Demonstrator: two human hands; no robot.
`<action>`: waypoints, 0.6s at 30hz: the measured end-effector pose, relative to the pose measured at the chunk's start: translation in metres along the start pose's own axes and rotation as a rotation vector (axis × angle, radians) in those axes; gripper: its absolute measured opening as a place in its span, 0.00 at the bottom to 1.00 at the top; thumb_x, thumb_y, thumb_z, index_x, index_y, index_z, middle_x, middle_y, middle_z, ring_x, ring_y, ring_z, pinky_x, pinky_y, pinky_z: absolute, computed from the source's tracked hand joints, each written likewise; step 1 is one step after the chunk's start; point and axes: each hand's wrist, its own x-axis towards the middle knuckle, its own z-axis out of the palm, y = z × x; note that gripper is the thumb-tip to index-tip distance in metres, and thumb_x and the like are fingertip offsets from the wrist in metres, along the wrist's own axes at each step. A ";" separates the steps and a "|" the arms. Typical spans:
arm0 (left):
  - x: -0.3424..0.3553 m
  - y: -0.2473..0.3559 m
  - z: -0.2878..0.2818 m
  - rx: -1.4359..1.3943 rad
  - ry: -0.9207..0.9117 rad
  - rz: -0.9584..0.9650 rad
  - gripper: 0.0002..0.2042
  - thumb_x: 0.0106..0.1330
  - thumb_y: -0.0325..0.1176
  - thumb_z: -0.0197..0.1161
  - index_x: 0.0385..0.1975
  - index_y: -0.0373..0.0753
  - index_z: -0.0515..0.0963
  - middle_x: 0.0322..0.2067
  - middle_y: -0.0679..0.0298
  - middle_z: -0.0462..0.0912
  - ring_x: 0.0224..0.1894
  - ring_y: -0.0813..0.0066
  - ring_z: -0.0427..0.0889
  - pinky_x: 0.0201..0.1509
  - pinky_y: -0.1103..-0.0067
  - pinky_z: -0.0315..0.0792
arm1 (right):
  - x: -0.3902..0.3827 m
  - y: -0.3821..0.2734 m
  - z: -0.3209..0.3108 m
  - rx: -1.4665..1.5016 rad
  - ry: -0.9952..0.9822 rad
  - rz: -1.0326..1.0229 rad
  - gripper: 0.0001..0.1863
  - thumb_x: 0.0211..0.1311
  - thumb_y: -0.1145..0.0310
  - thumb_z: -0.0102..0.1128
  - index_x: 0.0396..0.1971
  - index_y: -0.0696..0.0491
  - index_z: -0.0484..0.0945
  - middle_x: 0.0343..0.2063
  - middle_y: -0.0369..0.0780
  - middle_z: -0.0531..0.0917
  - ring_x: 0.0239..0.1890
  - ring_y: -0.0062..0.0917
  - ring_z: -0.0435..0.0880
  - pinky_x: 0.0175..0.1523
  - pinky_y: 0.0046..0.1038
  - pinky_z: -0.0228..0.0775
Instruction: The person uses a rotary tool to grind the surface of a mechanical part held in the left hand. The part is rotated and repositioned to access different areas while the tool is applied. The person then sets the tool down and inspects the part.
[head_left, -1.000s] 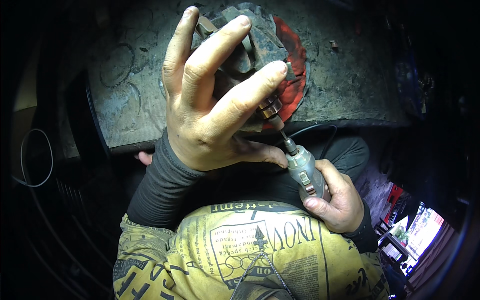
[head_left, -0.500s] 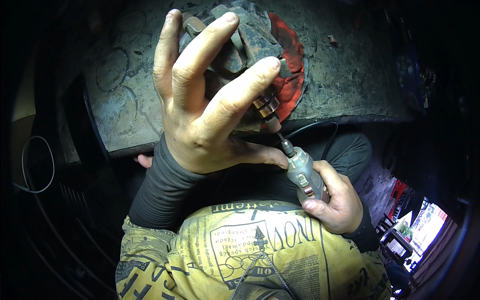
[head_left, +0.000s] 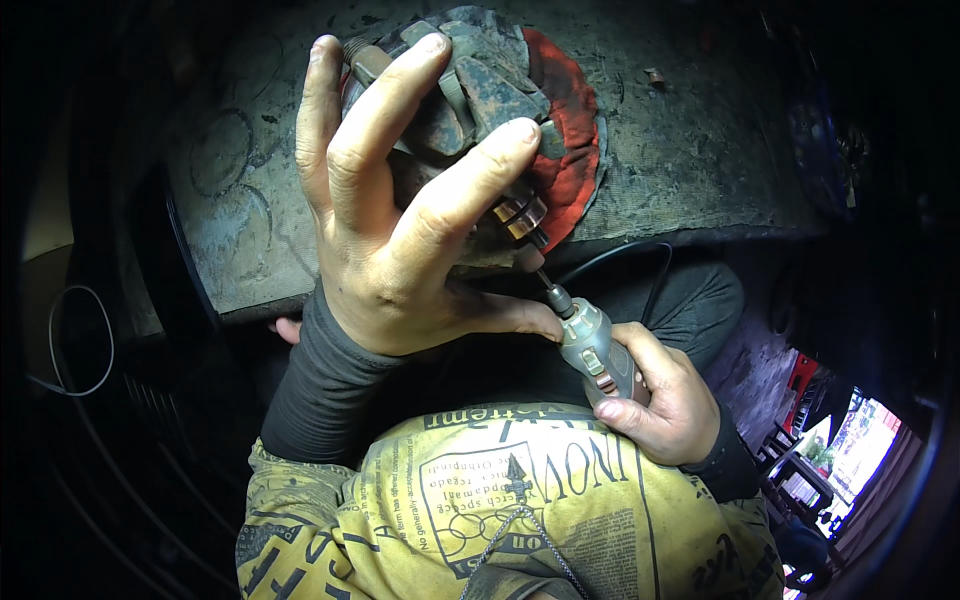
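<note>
My left hand (head_left: 400,220) grips a dark, rusty metal part (head_left: 470,90) with brass-coloured rings at its lower end, pressing it onto a red cloth (head_left: 570,130) at the bench edge. My right hand (head_left: 665,400) holds a grey rotary tool (head_left: 595,350) like a pen. The tool's thin bit (head_left: 540,280) points up and left into the lower end of the part, just under my left forefinger. My left thumb lies against the nose of the tool.
The part rests on a worn grey bench top (head_left: 690,150) with ring marks at its left. A black cord (head_left: 620,260) runs from the tool below the bench edge. A thin wire loop (head_left: 80,340) hangs at left. Bright daylight shows at lower right.
My left hand with the part has shifted slightly left and up in the picture. The tool stays at the part's lower end, its bit in nearly the same spot.
</note>
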 end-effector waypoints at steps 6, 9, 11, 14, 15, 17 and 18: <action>-0.001 0.003 0.000 0.011 0.013 -0.020 0.56 0.30 0.79 0.71 0.60 0.45 0.75 0.63 0.39 0.68 0.69 0.41 0.66 0.76 0.41 0.45 | -0.003 0.002 0.003 0.155 0.009 0.044 0.27 0.65 0.62 0.69 0.55 0.63 0.70 0.35 0.46 0.86 0.36 0.28 0.89 0.43 0.28 0.80; -0.001 0.001 -0.001 0.002 0.008 -0.008 0.56 0.31 0.79 0.71 0.59 0.44 0.75 0.62 0.39 0.68 0.69 0.39 0.66 0.76 0.41 0.45 | -0.001 0.004 0.003 0.090 -0.004 0.015 0.27 0.65 0.62 0.69 0.55 0.64 0.70 0.35 0.46 0.86 0.35 0.28 0.89 0.42 0.28 0.80; -0.001 0.000 -0.003 0.003 -0.004 0.003 0.56 0.31 0.79 0.71 0.59 0.43 0.75 0.62 0.39 0.67 0.69 0.39 0.66 0.76 0.41 0.45 | 0.001 0.005 0.004 0.041 -0.007 -0.004 0.27 0.65 0.63 0.69 0.55 0.64 0.70 0.35 0.46 0.87 0.35 0.29 0.90 0.41 0.28 0.80; -0.001 -0.001 -0.003 0.016 -0.013 0.008 0.56 0.31 0.80 0.70 0.59 0.43 0.75 0.62 0.39 0.67 0.69 0.38 0.65 0.76 0.40 0.45 | 0.002 0.005 0.003 0.049 -0.024 0.018 0.27 0.64 0.63 0.69 0.55 0.64 0.70 0.35 0.47 0.87 0.35 0.29 0.90 0.41 0.28 0.80; -0.001 -0.001 -0.003 0.021 -0.008 0.002 0.56 0.31 0.80 0.70 0.59 0.43 0.75 0.62 0.39 0.67 0.69 0.38 0.65 0.76 0.40 0.45 | 0.001 0.005 0.003 0.039 -0.011 -0.004 0.27 0.65 0.63 0.69 0.55 0.63 0.70 0.35 0.46 0.87 0.35 0.29 0.90 0.42 0.28 0.80; 0.000 0.001 -0.001 0.033 0.003 -0.008 0.56 0.31 0.80 0.70 0.59 0.43 0.74 0.63 0.38 0.66 0.69 0.38 0.65 0.76 0.40 0.45 | -0.001 0.005 0.002 0.017 0.014 -0.047 0.27 0.65 0.63 0.69 0.55 0.63 0.71 0.36 0.46 0.86 0.36 0.28 0.89 0.43 0.28 0.80; 0.000 0.003 0.000 0.040 0.010 -0.013 0.56 0.31 0.80 0.70 0.59 0.43 0.74 0.63 0.38 0.66 0.69 0.38 0.65 0.76 0.40 0.45 | -0.002 0.005 0.002 0.083 0.016 -0.005 0.26 0.65 0.63 0.68 0.55 0.63 0.71 0.36 0.46 0.86 0.37 0.27 0.89 0.43 0.28 0.80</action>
